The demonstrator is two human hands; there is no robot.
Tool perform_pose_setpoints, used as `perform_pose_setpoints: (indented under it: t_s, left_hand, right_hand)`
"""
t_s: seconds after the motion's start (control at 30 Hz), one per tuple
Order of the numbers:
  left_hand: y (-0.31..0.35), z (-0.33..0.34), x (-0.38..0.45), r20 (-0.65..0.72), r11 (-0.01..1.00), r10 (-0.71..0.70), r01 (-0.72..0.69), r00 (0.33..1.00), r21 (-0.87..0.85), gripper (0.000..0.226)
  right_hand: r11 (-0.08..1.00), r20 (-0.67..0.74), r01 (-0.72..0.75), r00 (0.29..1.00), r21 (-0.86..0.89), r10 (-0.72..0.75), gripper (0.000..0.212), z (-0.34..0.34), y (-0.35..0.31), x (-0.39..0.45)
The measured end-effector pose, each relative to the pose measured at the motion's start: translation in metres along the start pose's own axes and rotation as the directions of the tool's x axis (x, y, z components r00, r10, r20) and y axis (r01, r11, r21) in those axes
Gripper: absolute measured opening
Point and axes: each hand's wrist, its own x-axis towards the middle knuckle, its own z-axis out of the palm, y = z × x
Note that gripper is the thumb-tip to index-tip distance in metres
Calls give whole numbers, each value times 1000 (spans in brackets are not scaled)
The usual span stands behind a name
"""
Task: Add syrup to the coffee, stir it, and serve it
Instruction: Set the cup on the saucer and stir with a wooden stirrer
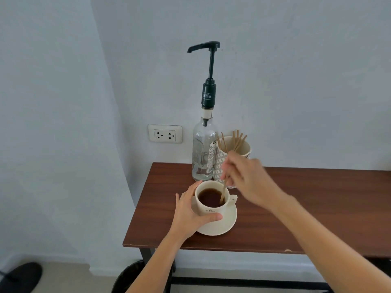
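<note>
Just slim wooden stirrer (223,190), round ceramic cup (208,210)

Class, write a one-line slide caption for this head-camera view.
Left hand steadies the cup on its saucer while the right hand stirs the coffee with a wooden stick.

White cup (208,210) of dark coffee (210,197) on saucer (224,226), wooden stirrer (223,188) dipped in; pump-topped syrup bottle (204,149) behind.
</note>
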Motion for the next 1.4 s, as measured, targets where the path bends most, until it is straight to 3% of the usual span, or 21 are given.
perform_pose_setpoints:
  t_s: [0.07,0.17,0.37,0.5,0.67,0.73,0.83,1.0,1.13,1.3,1.4]
  left_hand:
    - [-1,1,1,-3,1000,3,-3,1000,24,93]
    - [-1,1,1,-3,999,2,-2,1000,33,92]
    - [-3,2,2,-1,1000,4,-4,1000,19,90]
    - [-3,2,1,9,999,8,-9,1000,38,91]
    - [-4,2,2,5,1000,8,-8,1000,30,89]
    - [-4,1,2,6,1000,5,-5,1000,23,91]
    - [-2,1,1,11,999,15,-15,1000,33,88]
    - [-2,1,2,3,1000,2,-2,1000,23,90]
    - [-3,2,1,5,999,-9,9,1000,34,94]
    - [-3,1,2,6,1000,-2,2,1000,16,92]
    - [-3,1,1,0,1000,-9,9,1000,20,92]
  right_hand:
    - [998,39,-15,999,61,12,17,20,5,-2]
    - [996,-52,4,999,88,0,17,32,7,8]
    - [987,-29,45,998,-153,-51,19,22,18,10]
    - [999,-72,44,996,-4,-44,18,34,9,10]
    - [976,-7,22,1000,-218,-24,17,19,13,18]
    - [991,21,32,999,-133,-30,20,24,8,13]
    - [998,-60,43,997,-42,-46,19,32,3,17]
    - [974,26,-10,1000,-225,17,18,17,13,20]
    - [996,-12,34,999,-77,-35,21,30,3,18]
    - [970,10,44,999,-241,-43,10,18,7,26]
    - [988,8,79,997,-132,-78,18,26,2,18]
